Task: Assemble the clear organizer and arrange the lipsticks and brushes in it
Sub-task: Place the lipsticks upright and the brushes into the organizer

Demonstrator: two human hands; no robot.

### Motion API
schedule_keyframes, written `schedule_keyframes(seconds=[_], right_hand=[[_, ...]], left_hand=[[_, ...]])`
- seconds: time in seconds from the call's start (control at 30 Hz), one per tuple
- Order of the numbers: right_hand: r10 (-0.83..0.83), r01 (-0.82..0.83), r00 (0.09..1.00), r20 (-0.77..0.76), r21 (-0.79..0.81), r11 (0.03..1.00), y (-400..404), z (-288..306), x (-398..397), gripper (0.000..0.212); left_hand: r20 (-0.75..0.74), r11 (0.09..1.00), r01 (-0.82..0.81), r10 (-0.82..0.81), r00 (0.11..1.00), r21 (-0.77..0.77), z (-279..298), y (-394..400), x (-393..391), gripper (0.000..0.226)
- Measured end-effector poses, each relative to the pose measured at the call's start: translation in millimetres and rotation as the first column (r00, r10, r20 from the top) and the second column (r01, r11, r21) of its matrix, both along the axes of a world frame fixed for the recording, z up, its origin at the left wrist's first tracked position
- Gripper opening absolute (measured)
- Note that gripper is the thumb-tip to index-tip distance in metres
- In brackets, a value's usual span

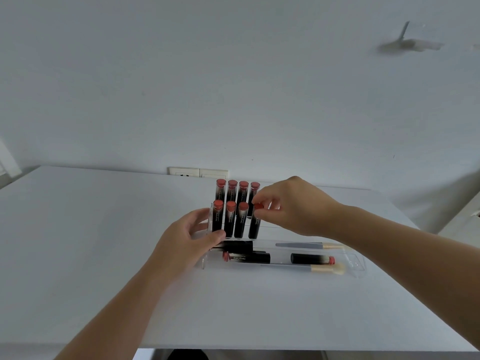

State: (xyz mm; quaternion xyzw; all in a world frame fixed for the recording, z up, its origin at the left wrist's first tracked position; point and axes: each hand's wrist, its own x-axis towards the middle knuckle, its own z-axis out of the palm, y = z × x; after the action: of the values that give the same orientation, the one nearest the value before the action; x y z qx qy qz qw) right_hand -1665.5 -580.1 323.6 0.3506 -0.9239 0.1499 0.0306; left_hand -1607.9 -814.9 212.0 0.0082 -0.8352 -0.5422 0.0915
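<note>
- Clear acrylic organizer [359,265] stands on the white table [78,229]; seven black lipstick tubes with red caps [231,219] stand upright in two rows.
- Right hand [293,206] pinches the red top of an eighth black lipstick [255,222] at the front row's right end.
- Left hand [189,236] grips the organizer's left side.
- Loose lipsticks and two grey-handled brushes [306,246] lie in the front tray.

A white worktop [91,255] carries a clear organizer [359,266], its tiered lipstick rack at the back and its long tray in front.
</note>
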Motion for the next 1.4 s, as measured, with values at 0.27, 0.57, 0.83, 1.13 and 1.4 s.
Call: schedule_keyframes(seconds=[0.27,0.57,0.83,1.13,1.4], right_hand=[[-0.003,0.003,1.0,-0.007,-0.028,1.0,-1.5,0.7,1.2,0.013],[0.002,-0.002,1.0,-0.004,-0.066,0.998,-3.1,-2.4,2.2,0.014],[0.001,-0.001,1.0,-0.009,-0.068,0.998,-4.5,-1.6,3.8,0.013],[0.001,-0.002,1.0,-0.018,-0.08,0.997,-3.9,-1.6,4.6,0.014],[-0.073,0.062,0.996,-0.05,-0.2,0.978,15.5,7.9,2.6,0.015]], left_hand=[[0.004,1.0,0.007,-0.007,1.0,0.013,0.4,-0.4,0.3,0.062],[-0.014,1.0,-0.005,0.005,1.0,-0.014,-0.2,0.1,0.1,0.063],[-0.007,1.0,-0.001,0.001,1.0,-0.01,0.7,0.7,0.4,0.064],[-0.006,1.0,0.001,-0.001,1.0,-0.003,0.4,0.5,-0.1,0.064],[-0.003,1.0,-0.019,0.019,1.0,0.004,-2.1,0.1,-1.0,0.064]])
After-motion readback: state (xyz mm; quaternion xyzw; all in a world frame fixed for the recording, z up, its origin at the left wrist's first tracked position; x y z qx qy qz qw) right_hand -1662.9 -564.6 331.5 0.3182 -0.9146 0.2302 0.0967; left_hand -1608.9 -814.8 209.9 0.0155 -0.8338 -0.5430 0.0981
